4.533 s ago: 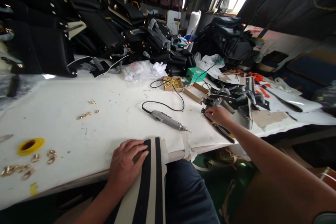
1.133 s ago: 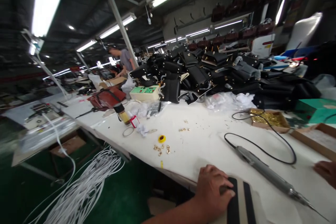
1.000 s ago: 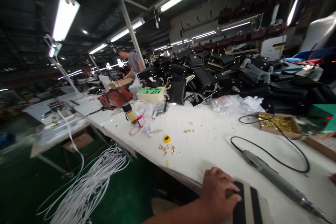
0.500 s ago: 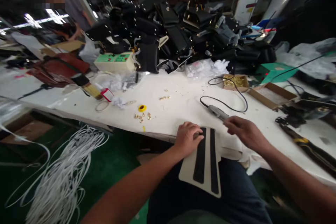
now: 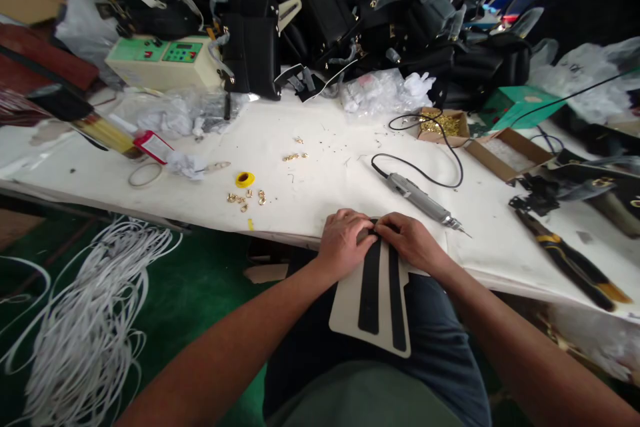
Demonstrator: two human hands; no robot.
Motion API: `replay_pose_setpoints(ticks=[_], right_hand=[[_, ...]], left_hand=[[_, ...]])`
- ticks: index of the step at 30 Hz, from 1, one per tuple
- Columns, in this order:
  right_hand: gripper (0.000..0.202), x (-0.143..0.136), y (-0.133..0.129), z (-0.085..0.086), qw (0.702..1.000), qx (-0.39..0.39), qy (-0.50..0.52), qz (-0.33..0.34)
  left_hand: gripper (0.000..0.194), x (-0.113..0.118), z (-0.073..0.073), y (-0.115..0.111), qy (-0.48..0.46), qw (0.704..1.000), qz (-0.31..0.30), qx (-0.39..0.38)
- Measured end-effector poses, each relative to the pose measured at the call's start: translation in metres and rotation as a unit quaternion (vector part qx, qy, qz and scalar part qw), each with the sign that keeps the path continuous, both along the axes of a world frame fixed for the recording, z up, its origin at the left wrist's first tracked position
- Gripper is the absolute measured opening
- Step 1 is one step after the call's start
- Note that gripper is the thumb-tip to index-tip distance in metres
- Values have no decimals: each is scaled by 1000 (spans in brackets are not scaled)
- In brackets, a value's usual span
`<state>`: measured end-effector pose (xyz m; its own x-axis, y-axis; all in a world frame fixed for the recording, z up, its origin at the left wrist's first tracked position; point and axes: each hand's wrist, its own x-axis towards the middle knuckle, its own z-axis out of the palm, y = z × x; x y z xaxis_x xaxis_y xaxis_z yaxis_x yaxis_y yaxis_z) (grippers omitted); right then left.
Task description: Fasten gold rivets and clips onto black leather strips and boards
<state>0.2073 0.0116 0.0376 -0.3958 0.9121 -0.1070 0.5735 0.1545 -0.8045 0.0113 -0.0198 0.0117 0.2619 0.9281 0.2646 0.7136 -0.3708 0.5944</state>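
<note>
A cream panel with two black strips lies across my lap and the table's edge. My left hand is closed on the panel's upper part, thumb and fingers near the top of the left strip. Beside it, my right hand pinches at the same spot, its fingertips touching those of my left hand; any small part between them is hidden. A grey corded power screwdriver rests on the white table, right of my hands, its tip pointing right.
Gold fittings and a yellow ring lie at the left. Black bags are heaped behind. Pliers, a box of gold pieces and an open carton are at the right. White cord hangs at lower left.
My right hand has let go of the screwdriver, which now lies on the table, and has moved left to meet my left hand at the panel. The view has tilted down.
</note>
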Motion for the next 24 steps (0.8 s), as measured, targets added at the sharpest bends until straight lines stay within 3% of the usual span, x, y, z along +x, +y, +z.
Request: replay_pose_setpoints(ticks=[12, 24], right_hand=[[15, -1, -2, 2, 999, 36, -26, 25], [16, -12, 3, 12, 994, -32, -90, -52]], left_hand=[[27, -1, 0, 2, 1, 1000, -7, -15], [25, -1, 2, 3, 1, 999, -13, -34]])
